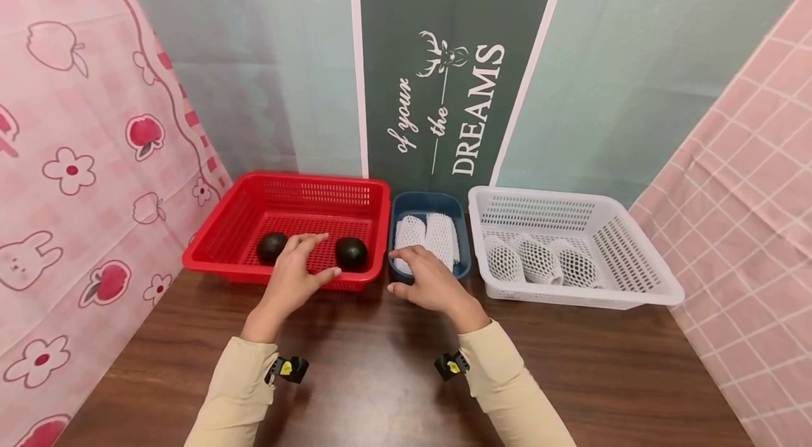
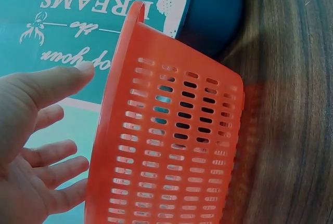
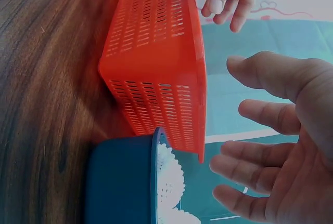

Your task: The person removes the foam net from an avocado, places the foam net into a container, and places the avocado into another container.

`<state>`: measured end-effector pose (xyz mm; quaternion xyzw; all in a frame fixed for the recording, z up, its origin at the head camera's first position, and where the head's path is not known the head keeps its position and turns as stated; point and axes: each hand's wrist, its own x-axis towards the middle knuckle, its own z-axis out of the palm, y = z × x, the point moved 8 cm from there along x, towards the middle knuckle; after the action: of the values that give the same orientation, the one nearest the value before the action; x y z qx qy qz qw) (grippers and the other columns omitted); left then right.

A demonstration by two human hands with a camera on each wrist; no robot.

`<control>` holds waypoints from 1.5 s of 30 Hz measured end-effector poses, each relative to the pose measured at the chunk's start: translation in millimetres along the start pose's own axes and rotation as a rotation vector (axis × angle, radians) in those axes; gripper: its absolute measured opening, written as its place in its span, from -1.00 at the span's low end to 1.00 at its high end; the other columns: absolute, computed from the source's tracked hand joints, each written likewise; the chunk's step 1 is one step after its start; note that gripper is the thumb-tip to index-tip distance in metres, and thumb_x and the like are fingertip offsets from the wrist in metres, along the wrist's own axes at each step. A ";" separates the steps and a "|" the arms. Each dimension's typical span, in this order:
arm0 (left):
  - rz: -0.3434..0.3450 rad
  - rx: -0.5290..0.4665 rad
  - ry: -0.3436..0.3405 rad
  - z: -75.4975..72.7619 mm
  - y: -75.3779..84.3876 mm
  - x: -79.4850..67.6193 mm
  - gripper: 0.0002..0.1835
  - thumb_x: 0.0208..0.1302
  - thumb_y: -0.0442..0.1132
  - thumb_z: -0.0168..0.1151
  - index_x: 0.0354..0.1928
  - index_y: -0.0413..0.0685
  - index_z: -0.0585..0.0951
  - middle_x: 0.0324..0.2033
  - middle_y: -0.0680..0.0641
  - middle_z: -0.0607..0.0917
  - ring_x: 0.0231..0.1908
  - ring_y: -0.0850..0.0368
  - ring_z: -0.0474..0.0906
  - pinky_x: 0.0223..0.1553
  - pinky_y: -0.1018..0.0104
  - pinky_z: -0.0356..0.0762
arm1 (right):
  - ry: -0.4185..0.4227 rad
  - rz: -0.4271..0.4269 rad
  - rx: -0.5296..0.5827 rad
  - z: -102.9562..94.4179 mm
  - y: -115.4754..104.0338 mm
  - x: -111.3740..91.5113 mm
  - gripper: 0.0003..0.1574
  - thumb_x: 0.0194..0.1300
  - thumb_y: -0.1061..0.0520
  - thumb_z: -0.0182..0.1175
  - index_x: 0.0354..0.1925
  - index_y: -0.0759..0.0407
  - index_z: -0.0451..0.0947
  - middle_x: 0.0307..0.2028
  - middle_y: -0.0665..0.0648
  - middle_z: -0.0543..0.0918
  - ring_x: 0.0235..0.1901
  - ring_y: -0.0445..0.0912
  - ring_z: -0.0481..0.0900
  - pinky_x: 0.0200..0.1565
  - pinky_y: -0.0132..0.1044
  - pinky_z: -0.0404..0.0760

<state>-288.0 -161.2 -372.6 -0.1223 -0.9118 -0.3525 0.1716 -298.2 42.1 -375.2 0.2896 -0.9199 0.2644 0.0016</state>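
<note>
My left hand [image 1: 293, 279] hovers over the front rim of a red basket [image 1: 317, 184], fingers spread and holding nothing. Two dark, rounded fruits like avocados lie inside: one [image 1: 352, 254] right of the hand, the other [image 1: 271, 247] partly behind it. Over the front of a small blue bin [image 1: 464, 239] my right hand [image 1: 433, 283] is held with relaxed, parted fingers and nothing in them. White foam net sleeves [image 1: 440, 235] fill that bin. In the left wrist view, the left thumb and fingers [image 2: 49, 154] are apart beside the basket's rim.
At the right stands a white basket [image 1: 641, 249] with three dark fruits in white foam nets [image 1: 539, 260]. All the containers sit on a brown wooden table [image 1: 380, 376]. A printed curtain [image 1: 273, 80] hangs behind, with pink patterned cloths at both sides.
</note>
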 end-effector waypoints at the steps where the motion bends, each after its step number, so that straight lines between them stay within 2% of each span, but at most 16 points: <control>1: 0.001 -0.002 0.002 -0.7 0.0 0.0 -0.31 -0.10 -0.21 0.50 0.14 -0.19 0.48 0.01 -0.26 0.45 0.02 -0.15 0.36 -0.02 -0.12 0.38 | 0.003 -0.002 0.001 -0.1 0.0 0.0 -0.35 0.09 0.03 0.33 0.13 0.22 0.45 0.04 0.19 0.49 0.05 0.01 0.40 0.07 -0.11 0.38; 5: 0.017 0.008 0.016 -2.2 3.7 -1.1 -0.37 -0.09 -0.24 0.50 0.10 -0.19 0.52 -0.02 -0.24 0.47 0.00 -0.13 0.40 -0.01 -0.09 0.36 | 0.004 -0.006 -0.001 -0.4 -1.2 -1.0 -0.35 0.10 0.03 0.34 0.13 0.23 0.45 0.03 0.19 0.49 0.05 0.01 0.41 0.08 -0.11 0.38; 15: 0.078 0.024 0.035 -2.1 29.6 -7.2 -0.47 -0.05 -0.27 0.46 0.03 -0.20 0.56 -0.06 -0.21 0.49 -0.04 -0.09 0.43 -0.09 -0.05 0.43 | 0.013 0.017 -0.069 -8.1 3.0 -10.0 -0.37 0.08 0.01 0.35 0.10 0.17 0.47 0.02 0.18 0.50 0.04 0.03 0.43 0.06 -0.07 0.38; 23: 0.082 0.085 0.004 12.1 38.1 -2.6 -0.49 -0.04 -0.20 0.45 0.01 -0.18 0.58 -0.09 -0.19 0.51 -0.09 -0.10 0.46 -0.11 -0.01 0.45 | 0.014 0.062 -0.100 -13.6 17.4 -17.7 -0.38 0.08 -0.01 0.34 0.10 0.16 0.48 0.02 0.19 0.50 0.03 0.03 0.43 0.02 0.00 0.39; 29: 0.143 0.192 0.014 20.7 50.1 0.0 -0.53 -0.02 -0.13 0.42 -0.02 -0.15 0.61 -0.14 -0.19 0.56 -0.16 -0.10 0.50 -0.26 -0.01 0.44 | 0.020 0.089 -0.131 -20.4 28.1 -23.5 -0.39 0.09 -0.01 0.33 0.09 0.18 0.48 0.02 0.21 0.49 0.04 0.07 0.42 -0.02 0.10 0.38; 35: 0.167 0.283 -0.016 32.7 56.2 2.9 -0.55 0.01 -0.08 0.39 -0.03 -0.10 0.62 -0.16 -0.16 0.58 -0.15 -0.08 0.49 -0.27 -0.01 0.42 | 0.043 0.093 -0.222 -28.7 35.2 -27.6 -0.42 0.09 -0.01 0.34 0.05 0.19 0.50 -0.01 0.24 0.50 0.00 0.12 0.45 -0.11 0.12 0.41; 45: 0.157 0.304 -0.086 44.8 63.7 6.0 -0.53 -0.03 -0.05 0.40 -0.04 -0.06 0.62 -0.11 -0.15 0.57 -0.12 -0.06 0.48 -0.22 0.00 0.44 | 0.054 0.136 -0.269 -46.2 51.4 -34.8 -0.43 0.09 0.01 0.33 0.04 0.25 0.50 0.00 0.31 0.49 -0.03 0.20 0.46 -0.10 0.13 0.41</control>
<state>-281.7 -83.9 -363.0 -0.1808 -0.9487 -0.1906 0.1758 -303.6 118.7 -365.8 0.2165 -0.9642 0.1459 0.0470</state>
